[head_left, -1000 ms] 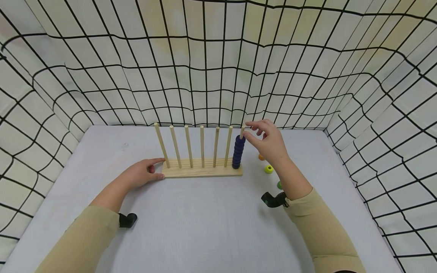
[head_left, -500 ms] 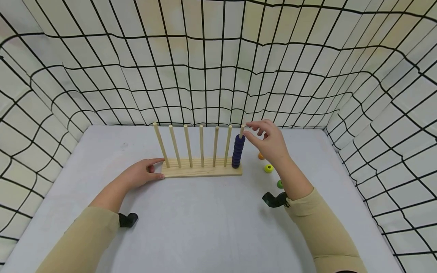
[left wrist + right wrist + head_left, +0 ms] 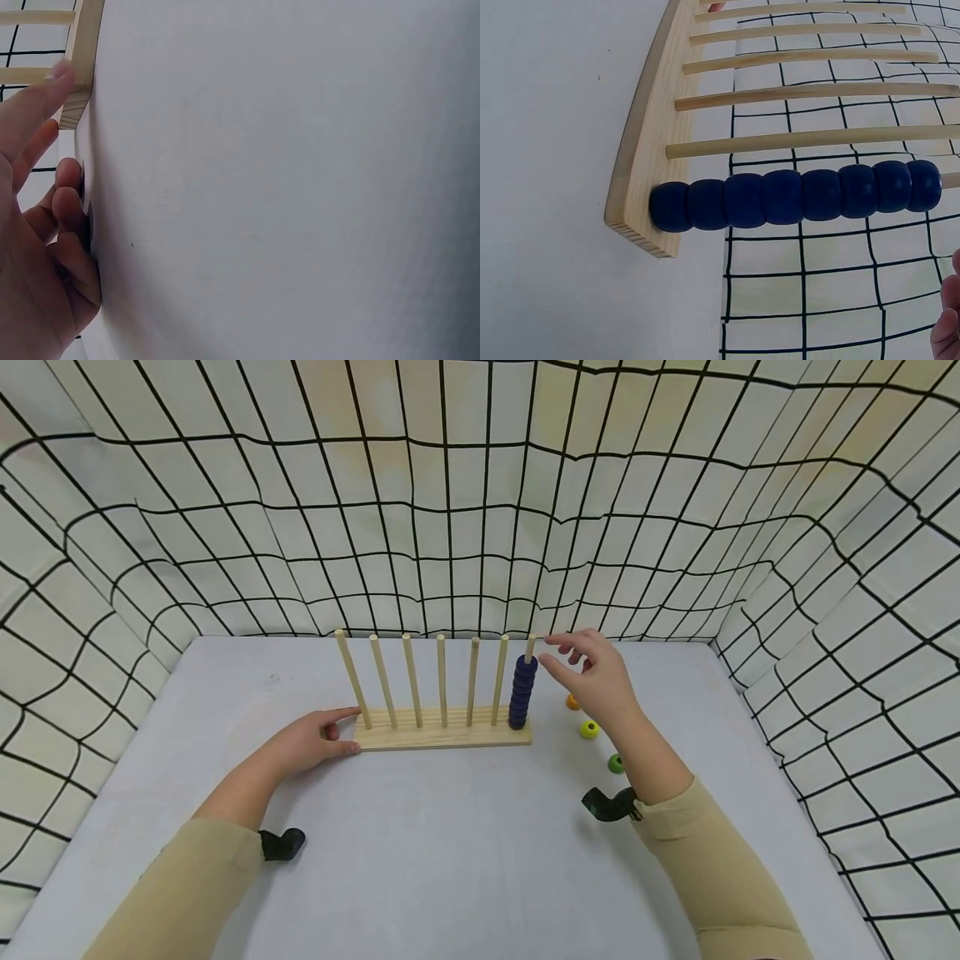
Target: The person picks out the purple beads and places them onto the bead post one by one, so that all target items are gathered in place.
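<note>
A wooden peg stand with several upright pegs sits toward the back of the white table. Dark blue beads fill most of its rightmost peg; in the right wrist view the bead stack runs from the base nearly to the peg's tip. My left hand holds the base's left end between thumb and index finger, the other fingers curled below. Beside the top of the beaded peg is my right hand, thumb and fingers slightly apart, with nothing between them. The remaining pegs carry no beads.
Right of the stand lie an orange bead, a yellow bead and a green bead, near the right forearm. Black netting over white walls surrounds the table at the back and sides.
My right hand has drawn slightly right, away from the beaded peg's tip, and more of the green bead shows. The left hand still holds the stand's left end.
</note>
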{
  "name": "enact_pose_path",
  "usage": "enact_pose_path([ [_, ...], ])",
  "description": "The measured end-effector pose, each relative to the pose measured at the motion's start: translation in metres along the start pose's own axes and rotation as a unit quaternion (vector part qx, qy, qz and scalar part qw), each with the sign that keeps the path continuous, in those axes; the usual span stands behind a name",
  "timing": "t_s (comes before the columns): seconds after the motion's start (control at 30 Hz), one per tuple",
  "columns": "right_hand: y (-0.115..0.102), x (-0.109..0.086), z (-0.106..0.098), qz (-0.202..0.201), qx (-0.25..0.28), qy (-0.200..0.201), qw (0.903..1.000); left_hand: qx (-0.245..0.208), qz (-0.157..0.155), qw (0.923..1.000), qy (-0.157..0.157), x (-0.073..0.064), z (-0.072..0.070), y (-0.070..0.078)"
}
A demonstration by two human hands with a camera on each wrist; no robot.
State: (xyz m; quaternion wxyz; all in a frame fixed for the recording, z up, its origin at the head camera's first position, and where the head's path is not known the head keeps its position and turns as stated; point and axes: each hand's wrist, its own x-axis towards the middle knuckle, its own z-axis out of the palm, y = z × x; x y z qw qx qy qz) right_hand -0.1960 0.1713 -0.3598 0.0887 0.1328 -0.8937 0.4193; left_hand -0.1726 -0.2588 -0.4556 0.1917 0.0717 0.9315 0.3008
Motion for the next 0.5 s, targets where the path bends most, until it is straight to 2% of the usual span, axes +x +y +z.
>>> enact_pose_path([
  [0.3, 0.006, -0.008, -0.001, 0.016, -0.02, -0.021, 0.9995, -0.004, -0.002, 0.9999, 0.01, -0.002, 0.002, -0.003],
  [0.5, 0.013, -0.017, -0.002, 0.017, -0.028, -0.036, 0.9988, 0.001, 0.016, 0.9995, 0.028, -0.009, 0.003, -0.001],
])
